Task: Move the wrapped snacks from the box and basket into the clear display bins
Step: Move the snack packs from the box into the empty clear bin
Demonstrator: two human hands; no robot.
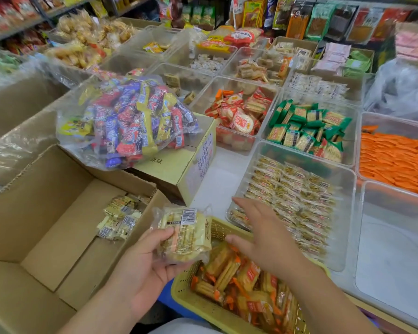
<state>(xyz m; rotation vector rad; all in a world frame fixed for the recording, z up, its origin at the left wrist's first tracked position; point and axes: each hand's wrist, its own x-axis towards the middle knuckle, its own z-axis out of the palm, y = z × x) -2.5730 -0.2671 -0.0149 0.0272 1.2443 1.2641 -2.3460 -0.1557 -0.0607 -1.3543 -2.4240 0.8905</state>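
shop counter [218, 175] — snacks [184, 233] in left hand [143, 265]

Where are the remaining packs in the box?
Head view, lower left: snack packs lie in the far right corner of the cardboard box, beyond the left hand.

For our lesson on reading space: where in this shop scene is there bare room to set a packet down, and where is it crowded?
Free: the white counter strip between the yellow carton and the bin of pale snacks; the bare clear bin nearer than the orange packets; the cardboard box floor. Crowded: the basket.
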